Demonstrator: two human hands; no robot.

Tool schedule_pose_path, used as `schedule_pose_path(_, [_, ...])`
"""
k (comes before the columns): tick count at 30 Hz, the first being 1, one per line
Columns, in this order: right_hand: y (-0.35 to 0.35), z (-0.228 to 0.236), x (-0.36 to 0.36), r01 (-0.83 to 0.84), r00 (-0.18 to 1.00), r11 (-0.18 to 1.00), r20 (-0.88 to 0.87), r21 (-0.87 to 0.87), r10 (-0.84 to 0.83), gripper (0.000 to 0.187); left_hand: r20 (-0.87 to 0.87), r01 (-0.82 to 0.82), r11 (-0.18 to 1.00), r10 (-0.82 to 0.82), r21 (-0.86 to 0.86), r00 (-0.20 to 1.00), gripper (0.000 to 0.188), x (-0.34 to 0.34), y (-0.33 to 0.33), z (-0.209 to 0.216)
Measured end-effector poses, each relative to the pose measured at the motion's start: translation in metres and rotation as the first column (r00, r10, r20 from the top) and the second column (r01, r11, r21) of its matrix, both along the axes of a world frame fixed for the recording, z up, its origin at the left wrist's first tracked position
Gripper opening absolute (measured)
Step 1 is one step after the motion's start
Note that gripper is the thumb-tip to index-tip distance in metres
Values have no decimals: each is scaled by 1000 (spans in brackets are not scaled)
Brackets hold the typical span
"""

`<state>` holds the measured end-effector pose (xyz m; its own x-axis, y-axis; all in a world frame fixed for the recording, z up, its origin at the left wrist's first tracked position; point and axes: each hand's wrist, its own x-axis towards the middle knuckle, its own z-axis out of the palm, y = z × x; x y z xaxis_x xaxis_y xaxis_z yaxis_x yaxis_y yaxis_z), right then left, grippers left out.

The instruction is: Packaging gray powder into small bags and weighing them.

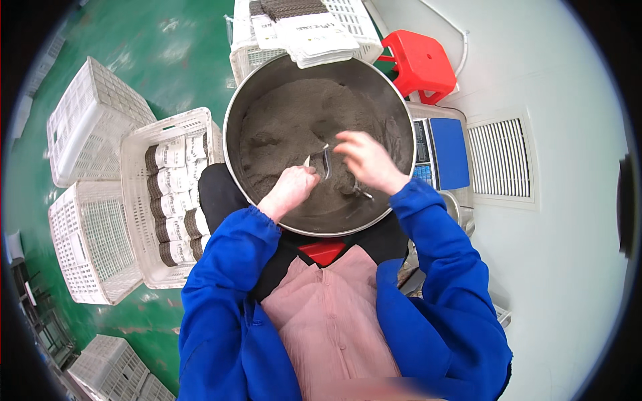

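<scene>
Grey powder (287, 107) lies beneath the left hand (291, 190).

The person near me wears a bright blue jacket (271, 357), open in front, its wrinkled left sleeve (224, 284) at 7 o'clock and right sleeve (441, 260) at 4 o'clock gathered at the cuffs (269, 220). A crinkled pink buttoned shirt (314, 314) shows at 6 o'clock, black trousers (217, 197) at 9. The 2 hands (292, 190) are bare.

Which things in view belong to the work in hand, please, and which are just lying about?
Probably in use:
metal basin
grey-brown powder inside it
small pale item held in the left hand
white packets at the far rim
white crate of brown-and-white packs

Apparently lying about:
red stool
lattice crates further left
</scene>
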<state>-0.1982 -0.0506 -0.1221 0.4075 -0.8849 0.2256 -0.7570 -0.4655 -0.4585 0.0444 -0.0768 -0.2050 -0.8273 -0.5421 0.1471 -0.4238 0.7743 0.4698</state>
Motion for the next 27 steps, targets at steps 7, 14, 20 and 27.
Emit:
schedule_pose_path(7, [26,-30,20,-164,917,986,-370,-10,149,5,-104,81,997,-82,-13,991,9,19,18,15])
schedule_pose_path(14, [59,26,-2,-19,947,999,-319,31,28,6,-327,-61,981,-3,-186,945,52,11,32,34])
schedule_pose_path(20, [94,91,-62,202,934,978,-288,-56,-210,6,-429,-279,960,242,-25,870,68,0,64,53])
schedule_pose_path(27, [125,166,-147,706,702,707,-96,-30,-705,17,-184,-347,925,372,154,910,73,20,101,26])
